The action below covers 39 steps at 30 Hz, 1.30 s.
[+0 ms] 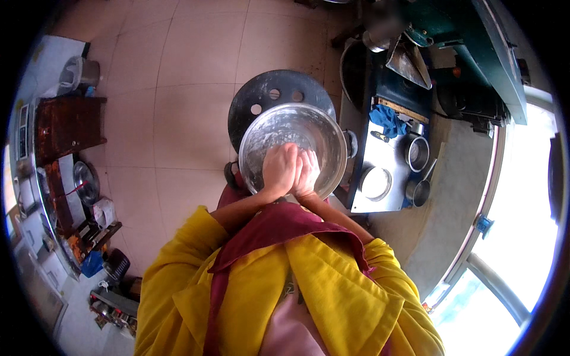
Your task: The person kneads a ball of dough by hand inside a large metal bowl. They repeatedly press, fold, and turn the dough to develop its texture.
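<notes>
Yellow jacket point(237, 279) nearest, hands point(280, 169) touch (grip point(307, 172) curled closed) over bowl point(328, 148).

Left grip point(279, 169) snug against right grip point(307, 172)

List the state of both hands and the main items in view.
Left hand: fingers curled, pressed against right hand; contents hidden
Right hand: fingers bent, against left hand; contents hidden
Steel bowl: mouth up, uncovered, white-smeared inside
Black disc with holes: partly covered by bowl, white-dusted
Blue cloth: crumpled
Saucepan with handle: uncovered
</notes>
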Available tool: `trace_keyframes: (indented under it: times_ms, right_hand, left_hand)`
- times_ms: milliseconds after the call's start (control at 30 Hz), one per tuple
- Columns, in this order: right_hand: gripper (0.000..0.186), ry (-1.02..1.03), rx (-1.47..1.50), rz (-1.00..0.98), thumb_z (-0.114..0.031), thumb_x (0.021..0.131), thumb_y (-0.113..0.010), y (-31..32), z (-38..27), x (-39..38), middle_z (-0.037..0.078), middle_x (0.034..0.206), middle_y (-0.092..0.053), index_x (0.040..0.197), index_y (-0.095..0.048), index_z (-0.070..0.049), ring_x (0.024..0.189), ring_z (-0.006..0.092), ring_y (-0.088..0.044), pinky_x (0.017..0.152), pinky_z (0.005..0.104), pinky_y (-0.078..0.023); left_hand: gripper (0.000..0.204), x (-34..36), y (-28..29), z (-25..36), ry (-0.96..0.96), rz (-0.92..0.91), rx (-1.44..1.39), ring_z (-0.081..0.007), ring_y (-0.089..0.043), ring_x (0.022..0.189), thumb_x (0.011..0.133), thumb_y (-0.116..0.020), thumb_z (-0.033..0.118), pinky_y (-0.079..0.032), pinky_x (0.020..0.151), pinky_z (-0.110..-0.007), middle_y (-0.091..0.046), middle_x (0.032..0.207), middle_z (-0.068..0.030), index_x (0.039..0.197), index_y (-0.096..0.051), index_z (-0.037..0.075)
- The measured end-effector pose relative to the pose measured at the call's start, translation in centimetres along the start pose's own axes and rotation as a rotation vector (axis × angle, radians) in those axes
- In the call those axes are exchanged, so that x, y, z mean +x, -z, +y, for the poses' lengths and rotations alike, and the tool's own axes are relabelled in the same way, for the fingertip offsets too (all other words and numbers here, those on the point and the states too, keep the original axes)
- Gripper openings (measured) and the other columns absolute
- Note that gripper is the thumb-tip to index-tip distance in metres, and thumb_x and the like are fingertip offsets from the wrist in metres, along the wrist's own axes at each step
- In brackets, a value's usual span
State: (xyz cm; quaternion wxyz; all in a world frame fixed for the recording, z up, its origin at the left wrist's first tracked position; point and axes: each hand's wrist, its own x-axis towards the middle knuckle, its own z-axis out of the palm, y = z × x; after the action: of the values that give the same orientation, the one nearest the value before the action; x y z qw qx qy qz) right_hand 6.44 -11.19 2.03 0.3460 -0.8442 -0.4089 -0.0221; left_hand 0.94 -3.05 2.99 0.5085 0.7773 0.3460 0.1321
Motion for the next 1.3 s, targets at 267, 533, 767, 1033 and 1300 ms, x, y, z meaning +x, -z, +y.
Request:
trace_keyframes:
  times_ms: [267,533,767,1033,1300]
  right_hand:
    - [0.022,-0.343,0.011,-0.075,-0.027,0.089,-0.056,-5.0,4.3,2.0,0.013,0.092,-0.061,0.099,-0.064,-0.009,0.087,0.0360,-0.058,0.076,0.0451,-0.048]
    - [0.023,-0.368,-0.030,-0.094,-0.029,0.089,-0.055,-7.4,7.5,5.2,0.013,0.083,-0.062,0.094,-0.062,-0.008,0.078,0.0366,-0.061,0.067,0.0459,-0.050]
    - [0.030,-0.514,-0.144,-0.179,-0.036,0.091,-0.051,-8.0,7.9,6.8,0.014,0.091,-0.066,0.096,-0.062,-0.009,0.082,0.0386,-0.063,0.070,0.0468,-0.052]
    - [0.038,-0.658,0.093,-0.528,-0.038,0.089,-0.057,2.0,0.3,7.3,0.026,0.102,-0.068,0.095,-0.065,-0.002,0.101,0.0399,-0.065,0.086,0.0470,-0.050]
    - [0.021,-0.303,0.078,-0.068,-0.025,0.088,-0.057,-0.4,-2.2,-1.8,0.010,0.091,-0.066,0.100,-0.066,-0.011,0.091,0.0316,-0.058,0.084,0.0446,-0.041]
  left_hand:
    - [0.025,5.6,-2.9,-3.4,-0.167,0.093,0.261,-0.0325,-0.061,0.089,0.097,-0.049,0.028,-0.048,0.080,-0.042,-0.066,0.095,-0.0100,0.098,-0.064,0.009]
    - [0.029,10.4,-4.0,-4.6,0.052,0.156,0.142,-0.0381,-0.066,0.070,0.092,-0.049,0.036,-0.051,0.063,-0.048,-0.068,0.074,-0.0115,0.079,-0.068,0.018]
    - [0.036,12.6,-3.6,-3.5,0.165,0.064,0.247,-0.0432,-0.066,0.080,0.092,-0.050,0.036,-0.053,0.074,-0.051,-0.069,0.080,-0.0203,0.083,-0.073,0.009]
    - [0.043,5.9,3.0,1.2,0.107,-0.239,0.108,-0.0399,-0.067,0.075,0.092,-0.053,0.039,-0.049,0.068,-0.051,-0.068,0.075,-0.0202,0.078,-0.066,0.001]
    - [0.012,-1.4,0.3,-0.9,0.006,0.116,0.075,-0.0381,-0.059,0.095,0.093,-0.052,0.014,-0.045,0.086,-0.047,-0.064,0.099,-0.0167,0.100,-0.058,0.006]
